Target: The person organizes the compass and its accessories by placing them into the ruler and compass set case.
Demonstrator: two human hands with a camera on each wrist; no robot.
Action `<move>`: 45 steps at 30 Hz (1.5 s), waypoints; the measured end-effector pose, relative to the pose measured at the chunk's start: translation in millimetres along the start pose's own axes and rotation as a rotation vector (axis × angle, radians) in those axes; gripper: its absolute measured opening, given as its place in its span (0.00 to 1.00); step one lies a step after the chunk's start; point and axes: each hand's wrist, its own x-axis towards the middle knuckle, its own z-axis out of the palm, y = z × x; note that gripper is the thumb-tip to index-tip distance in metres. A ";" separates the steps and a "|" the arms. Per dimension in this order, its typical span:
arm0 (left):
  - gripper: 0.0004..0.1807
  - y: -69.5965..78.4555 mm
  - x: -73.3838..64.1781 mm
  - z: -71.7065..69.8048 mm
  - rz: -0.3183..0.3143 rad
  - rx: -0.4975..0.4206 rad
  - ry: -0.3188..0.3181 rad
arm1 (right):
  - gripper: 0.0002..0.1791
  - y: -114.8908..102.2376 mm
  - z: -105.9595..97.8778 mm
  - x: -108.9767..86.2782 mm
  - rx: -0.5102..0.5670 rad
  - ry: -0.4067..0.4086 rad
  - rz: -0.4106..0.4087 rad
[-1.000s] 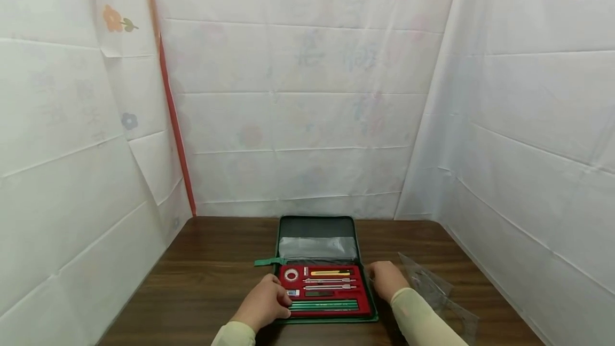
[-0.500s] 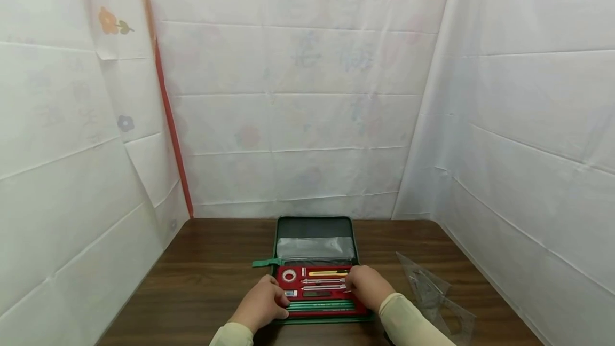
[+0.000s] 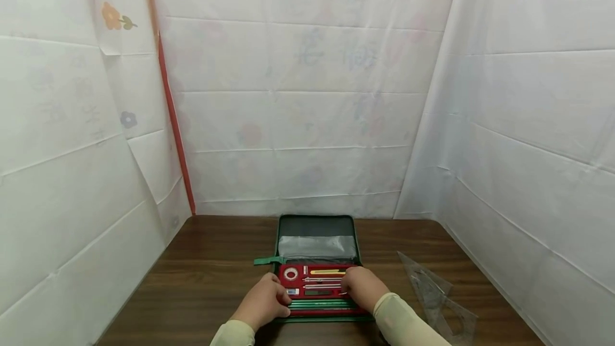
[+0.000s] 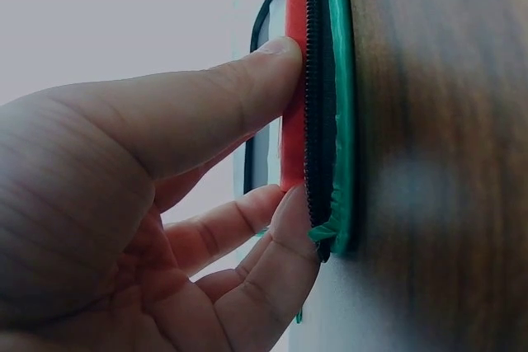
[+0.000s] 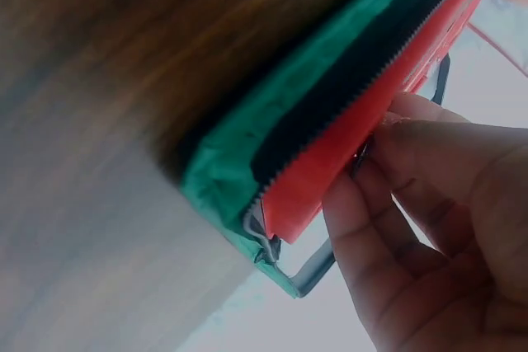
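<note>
A green zip case (image 3: 314, 225) lies unfolded on the table, its red tray (image 4: 294, 138) filled with drawing tools. Several green pencils (image 3: 314, 303), a yellow utility knife (image 3: 326, 272), silver compasses (image 3: 321, 286) and a white ring-shaped roll (image 3: 285, 274) sit in it. My left hand (image 3: 261, 300) grips the front left corner, thumb on the tray's side and fingers round the zip edge. Over the tray's right end, my right hand (image 3: 365, 287) pinches a small dark metal piece (image 5: 360, 158), mostly hidden by the fingers. It covers the compasses' right ends.
Two clear set squares (image 3: 423, 282) lie overlapping on the brown table (image 3: 216, 266) to the right of the case. A green strap (image 3: 264, 261) sticks out left of the hinge. White sheets (image 3: 298, 122) enclose the table at the back and both sides.
My right hand has moved left from beside the case's right edge to over the right end of the tray. The left hand keeps its hold on the corner.
</note>
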 end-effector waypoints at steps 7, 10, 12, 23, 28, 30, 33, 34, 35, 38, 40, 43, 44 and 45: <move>0.07 0.0 0.3 2.5 -0.001 0.009 -0.003 | 0.13 1.5 4.7 -6.1 -0.025 -0.030 0.014; 0.07 -0.2 -0.2 2.8 0.000 0.010 -0.005 | 0.13 1.5 2.4 -6.9 -0.015 -0.056 -0.023; 0.07 -0.2 -0.5 2.6 0.004 0.012 -0.001 | 0.13 0.9 -0.8 -7.1 -0.006 -0.073 -0.050; 0.07 -0.2 -1.0 1.3 0.012 0.045 0.021 | 0.09 -4.9 -6.2 -10.6 -0.024 -0.085 -0.035; 0.07 0.1 -1.2 1.3 0.012 0.053 0.028 | 0.11 -1.9 2.4 -12.5 0.013 -0.077 0.000; 0.07 0.5 -0.9 1.3 0.015 0.057 0.029 | 0.12 -0.9 4.3 -14.5 0.028 -0.068 0.011; 0.07 -1.1 -0.7 -0.5 0.017 0.062 0.030 | 0.13 -1.8 6.4 -14.8 0.051 -0.063 0.019; 0.07 -1.7 -0.6 -1.1 0.015 0.062 0.030 | 0.13 -2.2 6.2 -14.8 0.057 -0.064 0.017; 0.07 -2.3 -0.4 -1.6 0.015 0.061 0.028 | 0.13 -2.5 5.3 -14.8 0.062 -0.070 0.015; 0.07 -3.6 -0.3 -0.5 0.019 0.044 0.017 | 0.14 -1.0 0.8 -15.5 0.063 -0.090 -0.006; 0.07 -3.8 -1.1 1.1 0.017 0.032 0.009 | 0.14 0.4 -4.6 -15.7 0.080 -0.108 -0.007; 0.07 -3.4 -3.3 3.2 0.015 0.026 -0.005 | 0.15 4.4 -11.6 -14.1 0.106 -0.102 0.061; 0.07 -3.0 -3.8 3.2 0.016 0.026 -0.006 | 0.15 6.5 -13.3 -12.4 0.115 -0.085 0.111; 0.06 -2.3 -3.8 2.9 0.018 0.024 -0.007 | 0.15 9.0 -14.6 -10.2 0.113 -0.054 0.163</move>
